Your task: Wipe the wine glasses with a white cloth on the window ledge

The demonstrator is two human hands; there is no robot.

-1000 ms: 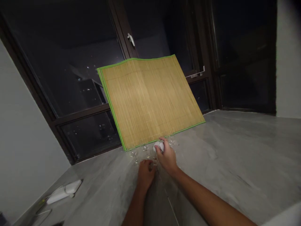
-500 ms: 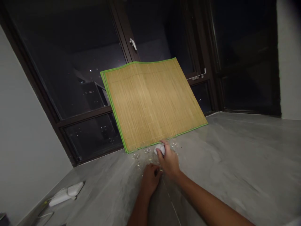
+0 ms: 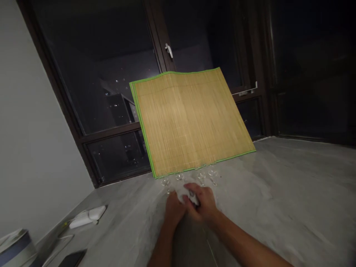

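Note:
Low in the middle of the view, my right hand (image 3: 204, 202) is closed around a white, rounded, cloth-like wad (image 3: 182, 191). Its exact kind is not clear. Close by on the left is my left hand (image 3: 174, 207), fingers curled in against the wad's lower side. What those fingers hold is hidden. Small clear stemmed glasses stand just beyond: one glass (image 3: 165, 181) at the left, another glass (image 3: 179, 176) beside it, and more glasses (image 3: 213, 171) to the right.
A bamboo mat (image 3: 189, 118) with green edging leans against the dark window (image 3: 97, 66) behind the glasses. On the grey marbled counter (image 3: 272, 193), a white corded item (image 3: 87, 217), a dark flat object (image 3: 72, 259) and a white-and-blue container (image 3: 16, 246) lie to the left.
My right hand has drawn the white wad down toward me, away from the back glasses, and my two hands are now closer together. The view has shifted left.

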